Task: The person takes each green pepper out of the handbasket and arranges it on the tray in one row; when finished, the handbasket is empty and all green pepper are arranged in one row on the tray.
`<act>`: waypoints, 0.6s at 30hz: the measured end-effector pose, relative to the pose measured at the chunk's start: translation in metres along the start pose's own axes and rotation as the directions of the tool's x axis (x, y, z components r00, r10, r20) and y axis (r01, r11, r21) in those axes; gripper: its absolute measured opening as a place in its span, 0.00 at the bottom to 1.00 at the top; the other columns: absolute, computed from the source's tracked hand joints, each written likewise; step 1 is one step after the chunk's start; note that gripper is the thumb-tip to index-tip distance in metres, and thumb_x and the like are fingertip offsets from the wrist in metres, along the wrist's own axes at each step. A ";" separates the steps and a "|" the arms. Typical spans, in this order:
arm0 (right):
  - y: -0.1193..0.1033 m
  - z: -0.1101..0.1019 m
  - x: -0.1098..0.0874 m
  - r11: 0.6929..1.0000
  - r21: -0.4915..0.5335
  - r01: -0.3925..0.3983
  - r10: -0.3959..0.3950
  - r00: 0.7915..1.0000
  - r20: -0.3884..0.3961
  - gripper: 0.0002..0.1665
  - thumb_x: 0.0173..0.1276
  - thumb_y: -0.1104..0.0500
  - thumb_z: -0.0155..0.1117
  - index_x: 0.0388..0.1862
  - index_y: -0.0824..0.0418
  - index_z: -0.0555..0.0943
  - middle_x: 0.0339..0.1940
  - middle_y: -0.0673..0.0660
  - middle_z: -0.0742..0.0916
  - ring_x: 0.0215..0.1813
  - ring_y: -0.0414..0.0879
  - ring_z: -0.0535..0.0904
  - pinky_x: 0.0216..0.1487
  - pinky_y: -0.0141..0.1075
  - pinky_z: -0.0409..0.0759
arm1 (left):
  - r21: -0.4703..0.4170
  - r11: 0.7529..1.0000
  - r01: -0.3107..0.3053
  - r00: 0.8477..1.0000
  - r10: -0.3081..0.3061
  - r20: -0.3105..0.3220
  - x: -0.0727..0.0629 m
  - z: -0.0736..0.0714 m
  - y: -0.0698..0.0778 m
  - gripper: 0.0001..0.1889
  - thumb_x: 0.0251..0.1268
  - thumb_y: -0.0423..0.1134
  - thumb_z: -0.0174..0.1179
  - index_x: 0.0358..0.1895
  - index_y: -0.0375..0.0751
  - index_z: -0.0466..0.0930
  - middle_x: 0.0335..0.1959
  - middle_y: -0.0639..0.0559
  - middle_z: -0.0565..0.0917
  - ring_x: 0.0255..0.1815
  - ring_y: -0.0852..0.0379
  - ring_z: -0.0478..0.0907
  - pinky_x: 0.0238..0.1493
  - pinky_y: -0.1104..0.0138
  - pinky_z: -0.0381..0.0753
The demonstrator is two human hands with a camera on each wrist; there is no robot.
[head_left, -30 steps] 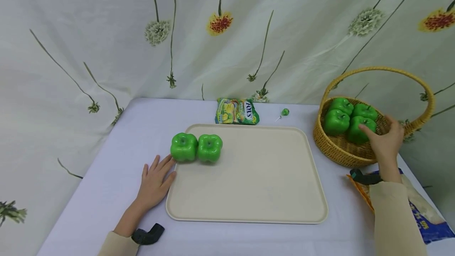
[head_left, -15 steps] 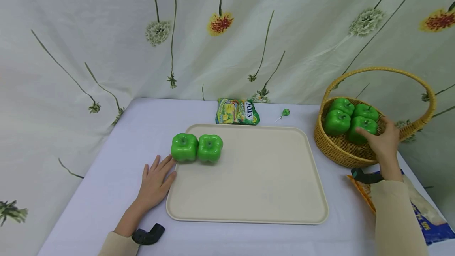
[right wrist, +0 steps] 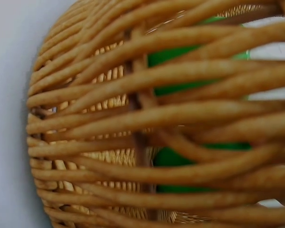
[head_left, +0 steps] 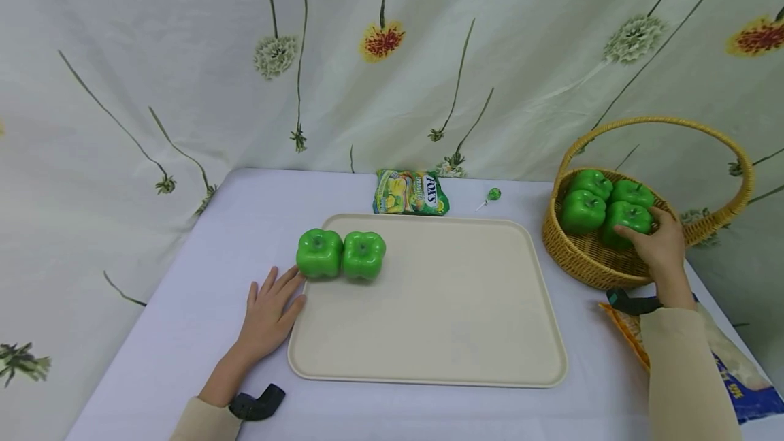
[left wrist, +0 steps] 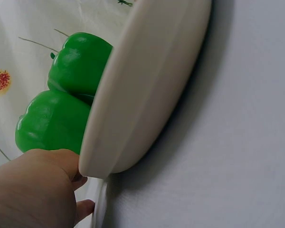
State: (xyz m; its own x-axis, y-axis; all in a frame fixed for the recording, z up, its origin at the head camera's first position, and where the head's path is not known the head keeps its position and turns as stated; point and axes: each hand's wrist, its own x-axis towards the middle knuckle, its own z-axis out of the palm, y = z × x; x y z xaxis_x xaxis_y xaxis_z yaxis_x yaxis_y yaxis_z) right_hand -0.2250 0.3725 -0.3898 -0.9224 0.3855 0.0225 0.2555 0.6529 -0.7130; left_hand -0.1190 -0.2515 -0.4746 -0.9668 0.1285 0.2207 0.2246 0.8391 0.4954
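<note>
My right hand (head_left: 664,249) reaches into a wicker basket (head_left: 572,260) and grips the nearest green bell pepper (head_left: 631,216), thumb on one side and fingers on the other. Several green bell peppers sit close together in that basket. Only the woven wall (right wrist: 95,137) and bits of green show in the right wrist view, where the hand is hidden. My left hand (head_left: 267,318) rests with spread fingers at the left edge of a beige tray (head_left: 453,305). Two more bell peppers (head_left: 320,254) stand side by side at the tray's upper left corner, just beyond its fingertips.
Behind the tray lies a green candy bag (head_left: 410,192), with a small green lollipop (head_left: 493,194) to its right. A blue and orange packet (head_left: 744,386) lies partly under the right forearm. The basket's tall handle (head_left: 661,120) arches over its opening.
My right hand has shifted slightly left and closed its fingers onto the nearest bell pepper in the basket. My left hand has stayed in place.
</note>
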 end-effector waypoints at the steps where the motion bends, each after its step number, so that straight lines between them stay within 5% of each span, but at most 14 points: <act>1: 0.000 0.000 0.000 1.000 0.000 -0.005 0.005 1.000 0.003 0.50 0.71 0.49 0.58 0.77 0.72 0.45 0.75 0.78 0.55 0.73 0.75 0.53 0.69 0.65 0.57 | 0.000 1.000 0.000 1.000 0.000 0.000 0.000 0.000 0.000 0.25 0.74 0.42 0.49 0.69 0.35 0.67 0.72 0.35 0.65 0.75 0.26 0.48 0.68 0.29 0.36; 18: -0.011 -0.003 -0.010 0.994 0.052 -0.094 0.096 0.994 -0.053 0.50 0.71 0.48 0.59 0.79 0.67 0.46 0.78 0.71 0.56 0.76 0.70 0.53 0.72 0.62 0.57 | 0.002 1.000 -0.025 0.999 0.026 -0.040 0.000 0.000 0.000 0.25 0.73 0.42 0.50 0.68 0.35 0.69 0.71 0.34 0.67 0.74 0.24 0.50 0.66 0.27 0.39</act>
State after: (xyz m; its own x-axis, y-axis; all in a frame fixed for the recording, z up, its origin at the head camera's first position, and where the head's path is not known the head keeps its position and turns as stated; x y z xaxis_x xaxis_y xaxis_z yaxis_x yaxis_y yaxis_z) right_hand -0.2173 0.3635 -0.3797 -0.8768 0.4808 -0.0089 0.3252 0.5792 -0.7475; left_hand -0.1189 -0.2510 -0.4748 -0.9552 0.1288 0.2666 0.2489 0.8368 0.4876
